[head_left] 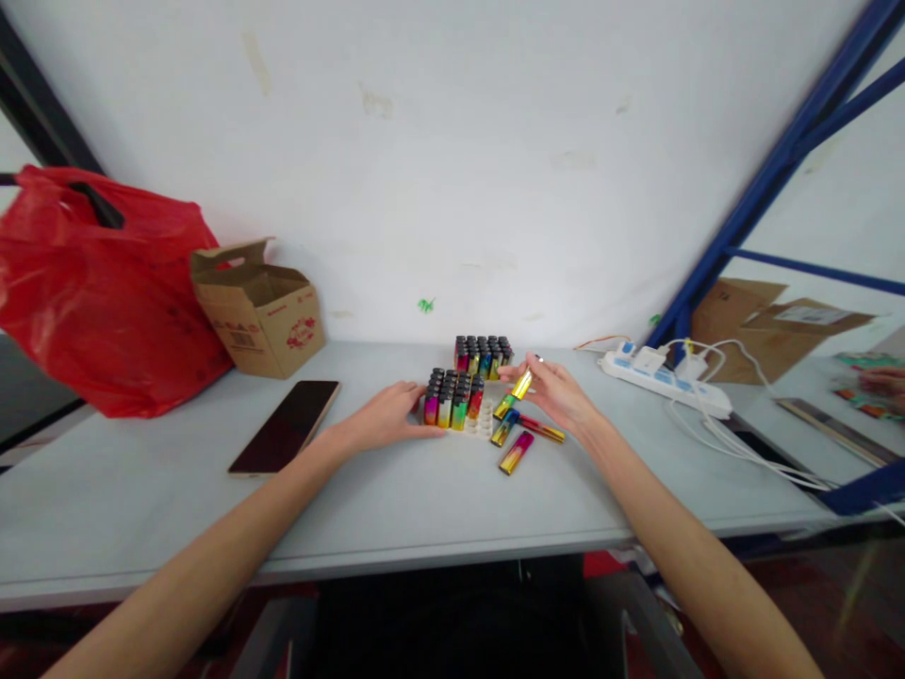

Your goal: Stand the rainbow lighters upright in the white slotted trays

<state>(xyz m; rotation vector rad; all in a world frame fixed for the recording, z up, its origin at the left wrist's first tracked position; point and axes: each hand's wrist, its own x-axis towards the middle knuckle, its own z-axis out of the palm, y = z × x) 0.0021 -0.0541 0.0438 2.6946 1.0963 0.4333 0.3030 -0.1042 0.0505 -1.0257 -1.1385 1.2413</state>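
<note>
Upright colourful lighters (445, 407) with black tops stand in rows in a white tray (483, 424), whose right part shows bare holes. My left hand (387, 415) rests at the tray's left side, thumb and fingers apart around its corner. Above the tray's right side, my right hand (555, 389) pinches a tilted gold lighter (522, 384). Below it, several loose lighters lie on the table, among them a pink and gold one (516, 453), a blue one (504, 428) and a red one (541, 429). Behind stands a second block of upright lighters (484, 356).
On the left are a dark phone (285, 427), an open cardboard box (260, 311) and a red plastic bag (106, 292). A white power strip (665, 380) with cables lies at the right, near a blue metal frame (798, 141). Another person's hand (883, 380) shows at far right.
</note>
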